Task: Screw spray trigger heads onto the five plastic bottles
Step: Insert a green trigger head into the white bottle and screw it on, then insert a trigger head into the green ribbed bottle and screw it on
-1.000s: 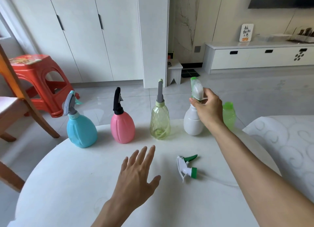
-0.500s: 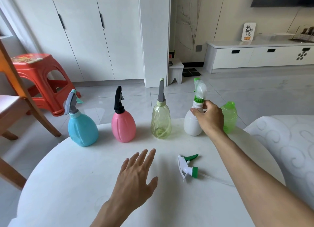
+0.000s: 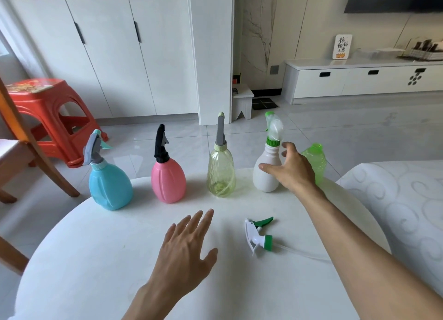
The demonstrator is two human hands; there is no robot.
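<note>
Along the back of the surface I am seeing the blue bottle, the pink bottle and the clear yellow-green bottle standing upright, each wearing its trigger head. My left hand is hovering open and empty, fingers spread, over the bare middle of the surface. Just to its right the loose trigger head is lying on its side, its thin tube trailing under my right forearm, so I am risking dragging it off the edge if that arm sweeps back. My right hand is open with fingers loosely curved beside the white bottle, gripping nothing; a careless brush could topple that tall, narrow bottle. The green bottle is standing uncapped behind that hand, near the rim, where a knock could send it over.
</note>
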